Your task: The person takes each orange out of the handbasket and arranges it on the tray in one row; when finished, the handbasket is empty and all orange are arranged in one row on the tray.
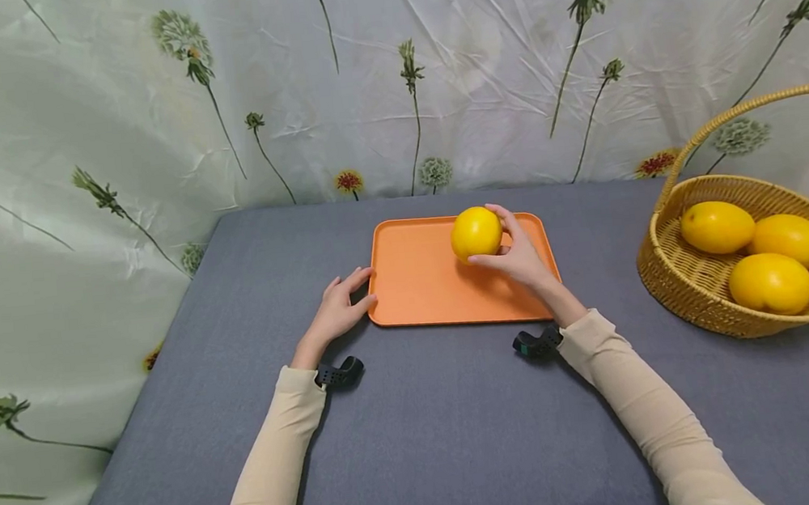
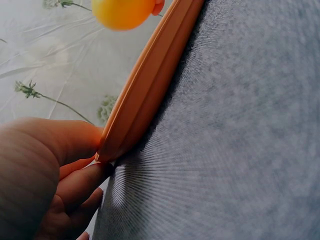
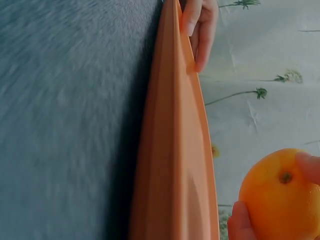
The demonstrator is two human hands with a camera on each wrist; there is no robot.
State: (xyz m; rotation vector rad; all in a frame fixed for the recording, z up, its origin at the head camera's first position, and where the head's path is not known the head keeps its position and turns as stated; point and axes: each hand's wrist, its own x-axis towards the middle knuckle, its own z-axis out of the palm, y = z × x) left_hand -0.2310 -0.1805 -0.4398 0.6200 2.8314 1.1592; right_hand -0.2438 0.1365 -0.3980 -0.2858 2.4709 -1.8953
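My right hand (image 1: 518, 254) grips a smooth, rounded yellow fruit (image 1: 476, 233) between thumb and fingers, held above the right half of an orange tray (image 1: 414, 272). A small brown stem mark shows on the fruit (image 3: 285, 177) in the right wrist view. At the tray's left edge, my left hand (image 1: 337, 312) touches the rim with its thumb and fingertips, the fingers loosely extended. Up close in the left wrist view, the thumb (image 2: 82, 140) meets the tray's corner. Nothing else lies on the tray.
To the right stands a wicker basket (image 1: 696, 314) with a tall handle, holding three yellow fruits (image 1: 771, 284). Grey-blue cloth (image 1: 437, 436) covers the table. A pale curtain (image 1: 361, 110) with a dandelion print hangs behind and along the left side.
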